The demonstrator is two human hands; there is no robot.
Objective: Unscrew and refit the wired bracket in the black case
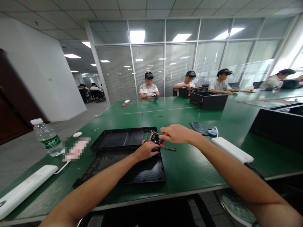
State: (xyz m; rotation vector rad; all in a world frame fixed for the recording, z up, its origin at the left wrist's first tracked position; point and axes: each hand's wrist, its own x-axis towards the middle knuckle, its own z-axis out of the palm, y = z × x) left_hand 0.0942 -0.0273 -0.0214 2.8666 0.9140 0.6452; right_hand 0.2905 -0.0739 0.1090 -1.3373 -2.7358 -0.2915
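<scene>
My right hand [176,133] is closed round an orange-handled tool [162,142], its tip down by a small part with a bundle of coloured wires [152,138]. My left hand [146,150] is closed on that wired part, resting on the lower black plastic tray [142,171]. A second black tray-like shell [123,138] lies just behind it on the green table [189,164]. A thin metal piece [169,148] lies beside the tool.
A water bottle [47,137] and a white power strip [23,189] are at the left, another white strip [232,149] and a dark phone [199,127] at the right. Black cases [208,100] stand farther back, where several people sit working.
</scene>
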